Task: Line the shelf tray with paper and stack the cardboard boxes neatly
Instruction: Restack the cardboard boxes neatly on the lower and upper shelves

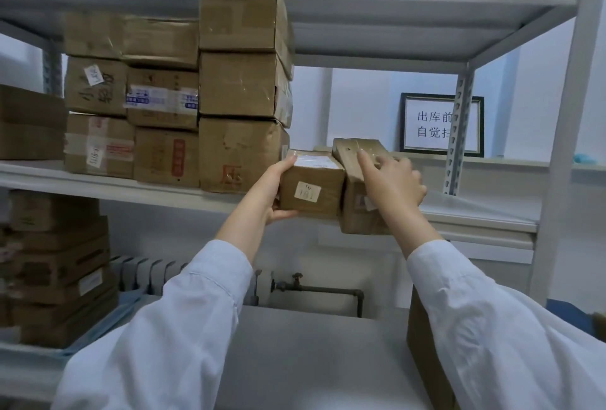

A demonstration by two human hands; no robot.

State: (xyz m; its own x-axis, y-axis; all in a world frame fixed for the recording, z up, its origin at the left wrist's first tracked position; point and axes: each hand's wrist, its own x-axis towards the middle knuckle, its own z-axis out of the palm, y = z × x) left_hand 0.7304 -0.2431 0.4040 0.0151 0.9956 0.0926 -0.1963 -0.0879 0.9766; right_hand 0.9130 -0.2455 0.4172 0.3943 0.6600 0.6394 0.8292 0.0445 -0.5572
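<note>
Two small taped cardboard boxes are at the front edge of the middle shelf tray. My left hand grips the left small box, which bears a white label, at its left side. My right hand rests on the right small box, which is tilted with its top leaning back. To their left stands a neat stack of larger cardboard boxes, three high, with more boxes beside it. White paper covers the tray's right part.
A framed notice leans on the ledge behind the shelf. Lower left shelf holds more stacked boxes. A grey table lies below me with a brown box at its right. A radiator and pipe sit beneath.
</note>
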